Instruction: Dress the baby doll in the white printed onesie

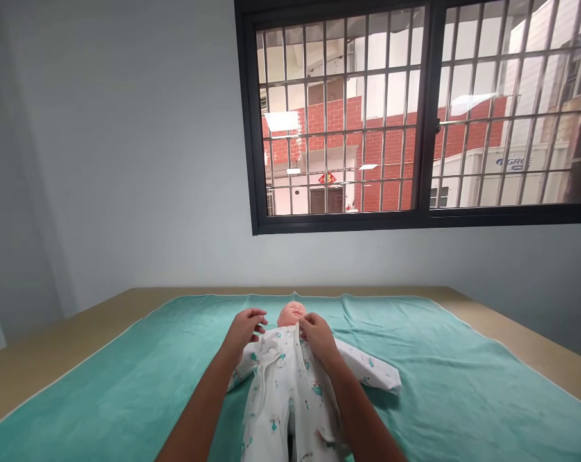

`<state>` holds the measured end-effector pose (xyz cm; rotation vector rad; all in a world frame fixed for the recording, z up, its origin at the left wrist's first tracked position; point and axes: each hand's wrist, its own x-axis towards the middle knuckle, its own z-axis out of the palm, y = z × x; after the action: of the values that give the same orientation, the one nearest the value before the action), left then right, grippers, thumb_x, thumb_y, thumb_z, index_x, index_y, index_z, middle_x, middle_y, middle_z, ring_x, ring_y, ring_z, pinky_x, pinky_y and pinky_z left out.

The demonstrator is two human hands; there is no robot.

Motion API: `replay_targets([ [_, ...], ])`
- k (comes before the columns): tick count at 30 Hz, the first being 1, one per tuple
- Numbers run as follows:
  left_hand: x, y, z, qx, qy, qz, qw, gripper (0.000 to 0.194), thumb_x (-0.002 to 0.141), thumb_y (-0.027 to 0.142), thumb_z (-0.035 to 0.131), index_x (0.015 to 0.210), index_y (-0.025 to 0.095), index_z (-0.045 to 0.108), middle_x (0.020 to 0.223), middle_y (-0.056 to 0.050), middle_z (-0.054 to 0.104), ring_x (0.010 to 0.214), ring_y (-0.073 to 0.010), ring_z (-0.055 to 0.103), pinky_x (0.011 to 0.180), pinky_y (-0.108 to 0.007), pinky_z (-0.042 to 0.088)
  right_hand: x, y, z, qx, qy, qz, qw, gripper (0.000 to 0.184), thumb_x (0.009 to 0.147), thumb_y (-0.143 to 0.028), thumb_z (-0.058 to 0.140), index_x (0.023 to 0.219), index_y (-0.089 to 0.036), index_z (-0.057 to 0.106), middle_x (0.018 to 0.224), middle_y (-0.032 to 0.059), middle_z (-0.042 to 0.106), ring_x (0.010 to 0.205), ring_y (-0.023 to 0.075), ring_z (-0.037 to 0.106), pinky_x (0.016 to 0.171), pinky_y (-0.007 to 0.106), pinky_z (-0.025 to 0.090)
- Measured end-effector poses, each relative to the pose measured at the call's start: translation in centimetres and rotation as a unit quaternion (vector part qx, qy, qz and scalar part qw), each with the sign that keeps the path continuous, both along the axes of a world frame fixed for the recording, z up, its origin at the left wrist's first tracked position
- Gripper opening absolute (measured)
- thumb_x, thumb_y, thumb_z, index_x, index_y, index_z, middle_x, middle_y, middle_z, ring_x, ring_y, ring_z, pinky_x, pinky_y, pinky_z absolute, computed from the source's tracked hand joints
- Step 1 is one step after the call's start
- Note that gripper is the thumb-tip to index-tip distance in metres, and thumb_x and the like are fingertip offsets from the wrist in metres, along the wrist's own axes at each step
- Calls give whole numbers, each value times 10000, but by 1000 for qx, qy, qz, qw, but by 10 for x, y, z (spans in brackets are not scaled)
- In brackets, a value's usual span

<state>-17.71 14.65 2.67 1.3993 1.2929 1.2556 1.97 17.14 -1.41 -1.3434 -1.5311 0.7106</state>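
A baby doll (291, 312) lies on its back, its head toward the far side of the table. It wears a white baby romper (275, 385) printed with small teal figures, the long sleeves spread to both sides. The romper's front edges run down the middle of the body. My right hand (318, 335) pinches the romper's edge at the neckline, just below the doll's chin. My left hand (244, 332) hovers by the doll's shoulder on the left, fingers apart and curved, with nothing visible in them.
A teal blanket (150, 366) with a pale edge lies under the doll. It covers most of a tan table (54, 343), whose far edge meets a grey wall (140, 160). A dark-framed, barred window (341, 221) is set in the wall.
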Motion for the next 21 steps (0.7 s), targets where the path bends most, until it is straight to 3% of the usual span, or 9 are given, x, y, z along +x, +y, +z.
replay_targets([
  [5, 16, 12, -8, -4, 142, -82, 987, 353, 700, 468, 623, 785, 130, 681, 644, -5, 595, 544, -114, 492, 501, -227, 329, -5, -2, 0, 20, -26, -20, 999, 245, 778, -392, 538, 629, -197, 534, 645, 2, 593, 660, 156, 515, 616, 244, 342],
  [9, 31, 17, -5, 32, 201, -100, 974, 241, 650, 372, 666, 711, 140, 690, 672, 3, 629, 617, -134, 511, 555, -237, 326, -4, 1, 0, 21, -19, -12, 1000, 170, 712, -283, 573, 572, -188, 554, 615, -2, 582, 644, 146, 485, 612, 250, 310],
  [16, 34, 20, -2, 51, 188, -96, 976, 142, 632, 280, 665, 571, 157, 626, 567, 25, 579, 582, -126, 488, 559, -241, 311, -3, 5, -4, -32, 122, 56, 990, 240, 715, -384, 597, 641, -158, 626, 526, -26, 520, 526, 113, 442, 537, 238, 318],
  [21, 41, 20, -10, 33, 108, -64, 992, 234, 750, 376, 590, 766, 152, 656, 634, 13, 609, 587, -125, 507, 575, -238, 362, -3, 4, -13, -49, 246, 99, 963, 304, 705, -450, 661, 700, -147, 641, 535, -43, 469, 510, 84, 381, 520, 227, 301],
])
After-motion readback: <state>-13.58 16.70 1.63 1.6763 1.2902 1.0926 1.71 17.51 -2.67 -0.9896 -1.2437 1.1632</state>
